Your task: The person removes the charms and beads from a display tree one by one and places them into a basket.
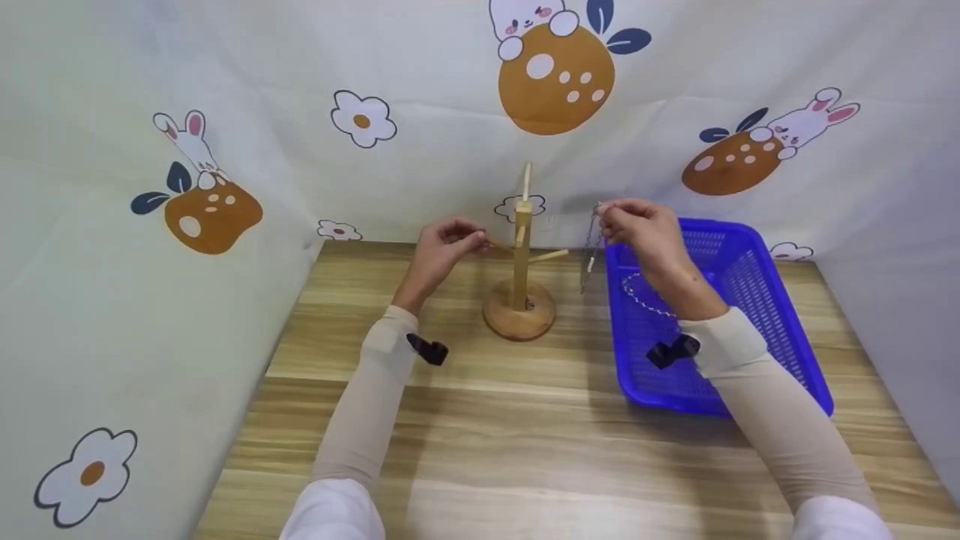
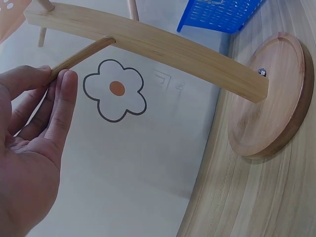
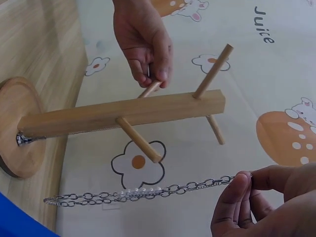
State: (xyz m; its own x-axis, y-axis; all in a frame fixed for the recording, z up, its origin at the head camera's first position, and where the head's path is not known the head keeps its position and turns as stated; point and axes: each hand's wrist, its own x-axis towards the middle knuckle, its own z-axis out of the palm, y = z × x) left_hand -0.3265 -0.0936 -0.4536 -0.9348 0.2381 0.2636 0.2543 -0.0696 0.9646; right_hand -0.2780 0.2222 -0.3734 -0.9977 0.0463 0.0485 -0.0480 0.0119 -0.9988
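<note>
A round wooden peg (image 2: 83, 54) on a pale wooden stand (image 2: 163, 49) is pinched, best lightly, by the left hand (image 1: 442, 253). Beside it, a white-beaded silver metal chain (image 3: 143, 192) is held hanging, pinched by the right hand (image 1: 651, 236); its loop should be kept untwisted.

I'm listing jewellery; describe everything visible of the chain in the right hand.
The chain looks like silvery metal, with oval links and a short row of white, pearl-like beads. The right hand pinches it at the top, and it hangs in a narrow loop between the wooden stand and the blue basket, appearing to touch neither. I cannot make out a clasp.
</note>
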